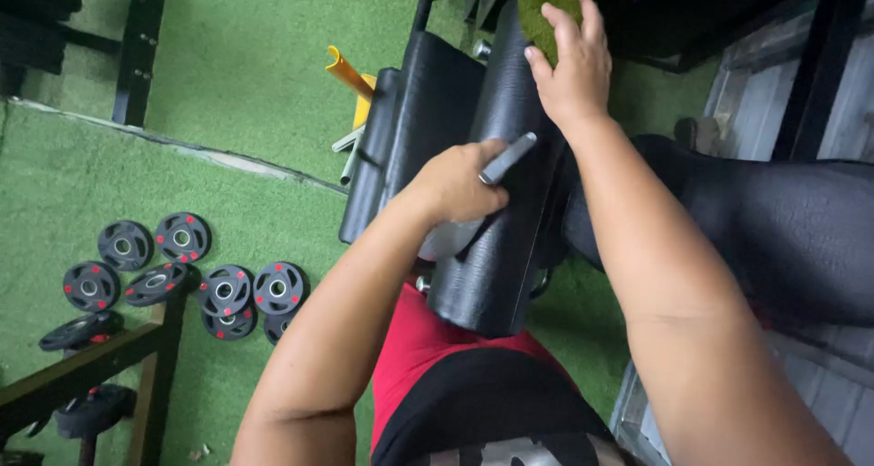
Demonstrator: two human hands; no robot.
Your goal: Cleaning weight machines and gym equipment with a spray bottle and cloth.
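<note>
My right hand point(572, 65) presses a green cloth point(546, 6) onto the far end of a black padded roller point(496, 248) of a gym machine. My left hand point(455, 186) rests on the same pad nearer to me and is closed around a grey spray bottle point(455, 234), whose trigger point(507, 158) sticks out past the fingers. A second black pad point(414, 129) lies alongside to the left. Both forearms reach forward from the bottom of the view.
Several black weight plates with red marks point(182, 275) lie on the green turf at the left, beside a dark rack frame point(91, 366). A yellow dustpan handle point(350, 75) sits behind the pads. A large black padded seat point(783, 229) fills the right.
</note>
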